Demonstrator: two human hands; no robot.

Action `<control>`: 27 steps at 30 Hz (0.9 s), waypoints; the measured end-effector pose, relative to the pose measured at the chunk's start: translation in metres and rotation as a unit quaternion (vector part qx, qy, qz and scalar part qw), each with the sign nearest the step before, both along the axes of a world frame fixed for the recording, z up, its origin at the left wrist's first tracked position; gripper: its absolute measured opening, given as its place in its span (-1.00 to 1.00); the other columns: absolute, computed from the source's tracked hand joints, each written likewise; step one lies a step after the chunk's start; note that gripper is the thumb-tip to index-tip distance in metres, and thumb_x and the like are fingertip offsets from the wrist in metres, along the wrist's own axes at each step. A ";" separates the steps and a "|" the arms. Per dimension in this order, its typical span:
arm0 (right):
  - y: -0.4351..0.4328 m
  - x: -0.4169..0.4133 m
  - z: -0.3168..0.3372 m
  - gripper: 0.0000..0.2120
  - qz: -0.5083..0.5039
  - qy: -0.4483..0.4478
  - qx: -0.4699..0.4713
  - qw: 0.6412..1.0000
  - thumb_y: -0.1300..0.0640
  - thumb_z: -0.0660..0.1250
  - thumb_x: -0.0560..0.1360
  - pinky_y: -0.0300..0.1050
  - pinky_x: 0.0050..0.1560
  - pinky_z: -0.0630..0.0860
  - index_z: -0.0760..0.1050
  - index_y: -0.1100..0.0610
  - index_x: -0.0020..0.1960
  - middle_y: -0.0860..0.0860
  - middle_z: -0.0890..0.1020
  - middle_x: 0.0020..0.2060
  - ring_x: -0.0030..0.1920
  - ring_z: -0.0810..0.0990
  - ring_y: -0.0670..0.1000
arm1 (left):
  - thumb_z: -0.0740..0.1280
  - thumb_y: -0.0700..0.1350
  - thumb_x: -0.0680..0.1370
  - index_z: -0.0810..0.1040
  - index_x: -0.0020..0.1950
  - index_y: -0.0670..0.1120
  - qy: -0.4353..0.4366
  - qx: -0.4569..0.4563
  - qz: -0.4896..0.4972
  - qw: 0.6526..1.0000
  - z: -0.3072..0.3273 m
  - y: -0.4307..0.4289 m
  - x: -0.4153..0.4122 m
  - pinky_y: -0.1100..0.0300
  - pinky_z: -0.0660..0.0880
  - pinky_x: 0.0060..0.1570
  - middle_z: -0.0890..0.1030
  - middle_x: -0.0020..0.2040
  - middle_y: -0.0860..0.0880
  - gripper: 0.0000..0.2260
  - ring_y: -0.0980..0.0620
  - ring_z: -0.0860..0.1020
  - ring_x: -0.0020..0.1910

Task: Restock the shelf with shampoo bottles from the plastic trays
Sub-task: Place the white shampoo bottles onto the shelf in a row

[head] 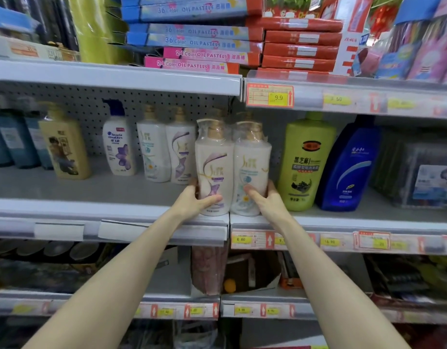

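White bottle pair (pixel 232 162); left hand (pixel 195 201), right hand (pixel 266 201) clasp base

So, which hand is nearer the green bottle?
Right. The right hand, gripping the twin pack, is left of the green bottle; the left hand holds the pack's far side.

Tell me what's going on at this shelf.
A person holds a plastic-wrapped pair of white shampoo bottles upright at the front edge of the shelf. The left hand grips its left side and the right hand its right side. It sits between a matching pair further back and a green bottle. No tray is in view.
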State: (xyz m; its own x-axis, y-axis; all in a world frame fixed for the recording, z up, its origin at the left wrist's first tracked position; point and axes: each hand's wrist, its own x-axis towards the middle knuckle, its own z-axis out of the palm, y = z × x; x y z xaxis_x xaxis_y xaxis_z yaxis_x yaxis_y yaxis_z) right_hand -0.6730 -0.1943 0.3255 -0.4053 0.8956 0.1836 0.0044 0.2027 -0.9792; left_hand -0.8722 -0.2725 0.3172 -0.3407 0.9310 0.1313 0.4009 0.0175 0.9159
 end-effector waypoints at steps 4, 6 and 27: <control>0.001 0.000 -0.001 -0.51 0.002 0.002 0.006 1.000 0.03 0.40 0.48 -0.17 0.14 0.48 0.31 0.06 0.33 -0.10 0.56 0.05 0.02 0.56 -0.16 | 0.50 0.15 0.35 0.43 0.33 -0.11 0.011 -0.009 -0.005 1.000 0.000 -0.001 0.000 0.08 0.43 0.29 0.59 0.19 0.01 -0.36 0.05 0.54 0.18; 0.002 0.000 -0.002 -0.48 0.001 0.006 0.005 1.000 0.01 0.41 0.47 -0.15 0.17 0.48 0.31 0.07 0.35 -0.10 0.57 0.07 0.04 0.56 -0.14 | 0.47 0.11 0.41 0.41 0.35 -0.11 0.021 -0.007 -0.009 1.000 0.000 0.000 0.002 0.09 0.40 0.31 0.57 0.21 0.00 -0.40 0.03 0.52 0.21; -0.003 0.004 -0.008 -0.38 -0.027 0.009 0.028 0.999 -0.04 0.45 0.43 0.01 0.18 0.56 0.33 0.13 0.39 0.04 0.60 0.19 0.13 0.61 0.02 | 0.51 0.09 0.37 0.36 0.41 -0.12 0.035 0.043 0.043 0.998 0.003 -0.012 0.012 0.13 0.42 0.25 0.53 0.29 -0.04 -0.30 -0.01 0.51 0.23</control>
State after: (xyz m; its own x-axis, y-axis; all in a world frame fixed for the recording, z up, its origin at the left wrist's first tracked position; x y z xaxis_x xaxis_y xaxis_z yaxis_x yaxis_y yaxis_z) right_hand -0.6691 -0.1971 0.3177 -0.3523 0.9044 0.2408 -0.0015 0.2567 -0.9665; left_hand -0.8599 -0.2841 0.3200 -0.4060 0.8827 0.2366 0.4648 -0.0235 0.8851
